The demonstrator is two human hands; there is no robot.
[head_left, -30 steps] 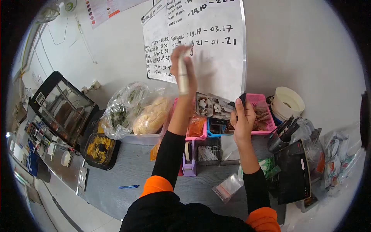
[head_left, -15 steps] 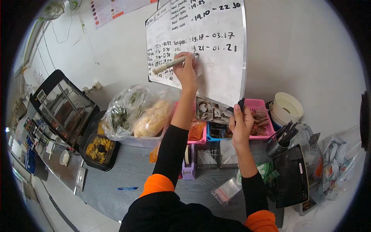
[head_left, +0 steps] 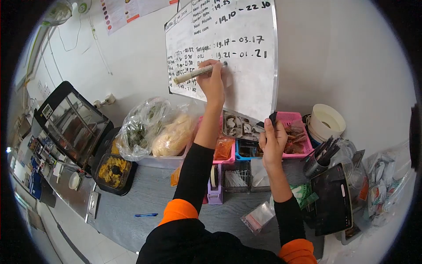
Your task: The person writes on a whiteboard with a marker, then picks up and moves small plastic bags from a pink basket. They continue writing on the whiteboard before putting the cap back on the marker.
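Head view. The left hand (head_left: 212,82) is shown closed around a marker (head_left: 193,73) and raised to the whiteboard (head_left: 252,83). The marker has a pale, beige-grey barrel and a dark tip. It is tilted, tail down to the left, with the tip set against the board just under the line "19.21 – 01.21". The right hand (head_left: 273,141) is held lower, well apart from the left, and is pinched on a small black cap (head_left: 273,118) beside a pink basket (head_left: 293,115). Above that line, "19.17 – 03.17" can be read in black; the smaller columns are too fine to be made out. A blue pen (head_left: 146,214) is seen on the grey table (head_left: 132,207).
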